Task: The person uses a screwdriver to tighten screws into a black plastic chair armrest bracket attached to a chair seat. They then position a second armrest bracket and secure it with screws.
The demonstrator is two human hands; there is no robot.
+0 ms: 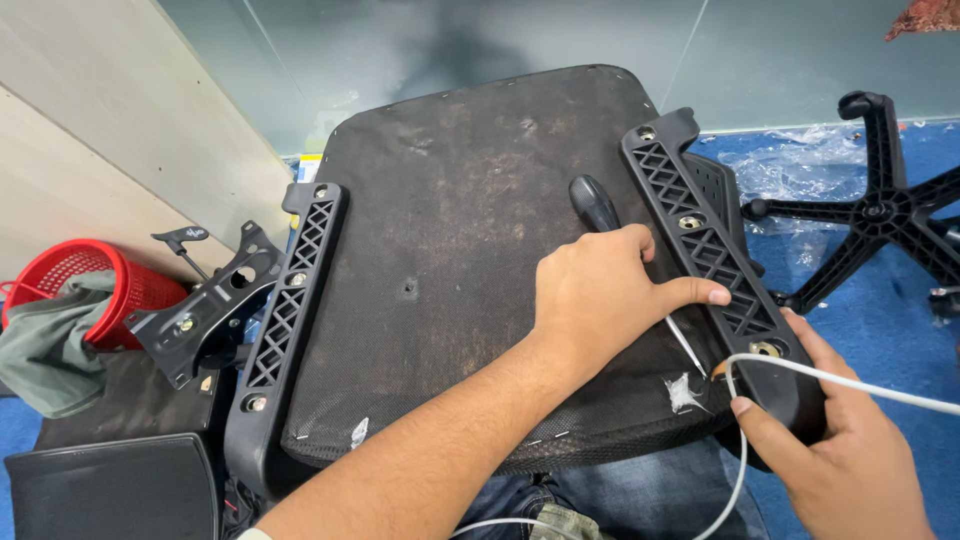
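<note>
I am gripping a black-handled screwdriver [598, 208] in my left hand [600, 295], fingers curled shut around the rounded grip, its thin steel shaft slanting down under my palm toward the right black plastic lattice armrest bracket [705, 245]. The handle looks smooth and a little slick, so I judge the fat bulb of it the best place to hold; the tool seems light and stiff.

My right hand [850, 450] is clasping the near end of that bracket, fingers wrapped under its rounded tip, with a thin white cable [850, 380] looping across them. The bracket is hard moulded plastic, ribbed in diamond cut-outs, with metal-ringed screw holes [690, 222] along it; I judge it rigid enough to hold by the end without flexing.

It is lying on the upturned dark chair seat base [450, 250], a broad, scuffed, fabric-covered board resting over my lap, probably bulky rather than heavy. A matching left lattice bracket [290, 300] is sitting along the opposite edge.

Further out are a black metal tilt mechanism plate [205, 315], a red plastic mesh basket [95, 270] draped with grey-green cloth [45, 350], and a black five-star chair base [880, 215] on the blue floor [880, 330] beside crumpled clear plastic wrap [800, 160].
</note>
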